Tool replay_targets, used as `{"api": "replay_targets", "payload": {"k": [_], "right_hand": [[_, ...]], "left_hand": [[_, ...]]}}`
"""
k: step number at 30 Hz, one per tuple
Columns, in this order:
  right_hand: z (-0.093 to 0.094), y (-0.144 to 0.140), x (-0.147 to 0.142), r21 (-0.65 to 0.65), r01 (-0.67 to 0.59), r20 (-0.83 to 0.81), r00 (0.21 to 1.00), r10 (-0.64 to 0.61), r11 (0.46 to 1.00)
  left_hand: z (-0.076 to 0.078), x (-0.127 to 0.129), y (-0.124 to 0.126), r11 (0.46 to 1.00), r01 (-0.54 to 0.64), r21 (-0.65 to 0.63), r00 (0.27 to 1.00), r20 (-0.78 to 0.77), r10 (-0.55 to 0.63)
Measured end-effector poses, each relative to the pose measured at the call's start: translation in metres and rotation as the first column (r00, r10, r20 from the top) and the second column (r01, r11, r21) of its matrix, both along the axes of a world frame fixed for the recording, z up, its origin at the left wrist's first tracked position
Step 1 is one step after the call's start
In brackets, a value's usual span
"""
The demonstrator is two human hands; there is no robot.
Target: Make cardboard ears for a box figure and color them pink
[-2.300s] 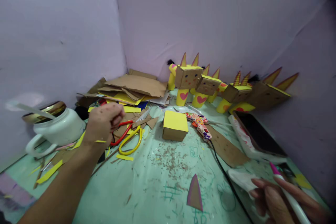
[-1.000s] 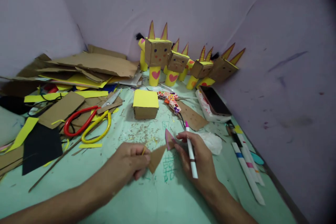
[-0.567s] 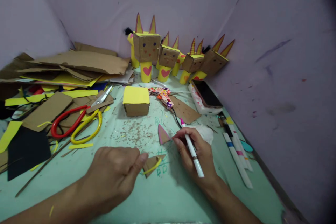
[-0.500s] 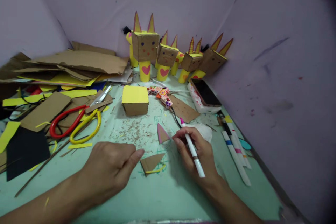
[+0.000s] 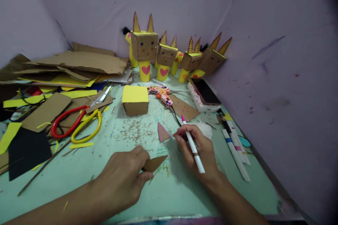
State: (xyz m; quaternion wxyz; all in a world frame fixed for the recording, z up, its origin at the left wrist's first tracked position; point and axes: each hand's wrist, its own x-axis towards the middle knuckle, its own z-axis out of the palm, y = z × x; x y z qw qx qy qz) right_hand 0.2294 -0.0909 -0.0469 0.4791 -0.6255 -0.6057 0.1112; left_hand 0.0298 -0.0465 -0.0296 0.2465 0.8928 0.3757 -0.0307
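Note:
Between its thumb and fingers my left hand (image 5: 129, 174) pinches a small brown cardboard triangle (image 5: 156, 163), tilted just above the green tabletop. My right hand (image 5: 198, 151) grips a white marker (image 5: 194, 144), its pink tip pointing up and away from me. A second cardboard triangle (image 5: 163, 133) with a pink-coloured edge lies flat between the two hands. Beyond it stands a cardboard box (image 5: 135, 107) with a yellow top. A patterned glue gun (image 5: 165, 96) rests right of the box, its cord running toward my right hand.
Scissors (image 5: 79, 123) with red and yellow handles lie left among cardboard and paper scraps. Several box-headed figures (image 5: 144, 47) with pointed ears stand along the back wall. At right are a phone (image 5: 205, 91) on a white box and several markers (image 5: 236, 154).
My left hand has moved right and closed on the cardboard triangle, lifting and tilting it. A yellow strip that lay on the triangle has slipped off. My right hand stays nearly still.

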Motion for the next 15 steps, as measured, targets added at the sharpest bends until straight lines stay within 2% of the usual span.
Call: {"api": "replay_targets", "payload": {"k": [3,6,8,9,11,13,15], "right_hand": [[0.0,0.0,0.0,0.008,0.013,-0.005,1.0,-0.013,1.0],[0.001,0.001,0.001,0.024,0.071,-0.041,0.997,-0.07,0.997],[0.001,0.001,0.002,0.0,0.064,-0.097,0.993,-0.064,0.998],[0.001,0.0,0.003,-0.026,0.011,-0.14,0.99,-0.015,1.0],[0.003,-0.002,0.003,-0.092,-0.209,-0.246,0.952,0.182,0.974],[0.007,-0.008,0.001,-0.152,-0.458,-0.314,0.863,0.397,0.876],[0.011,-0.017,-0.003,-0.218,-0.591,-0.302,0.798,0.522,0.777]], "left_hand": [[-0.001,-0.002,0.004,0.999,-0.03,-0.024,0.975,0.218,0.035],[0.002,-0.005,0.005,0.992,-0.122,-0.01,0.869,0.482,0.112],[0.004,-0.005,0.003,0.975,-0.219,-0.024,0.805,0.56,0.195],[0.004,-0.005,0.002,0.963,-0.268,-0.04,0.778,0.581,0.24],[0.004,-0.006,0.003,0.931,-0.356,-0.078,0.718,0.615,0.326],[0.002,-0.009,0.009,0.909,-0.404,-0.108,0.662,0.651,0.372],[0.001,-0.014,0.017,0.896,-0.428,-0.121,0.609,0.694,0.385]]}}
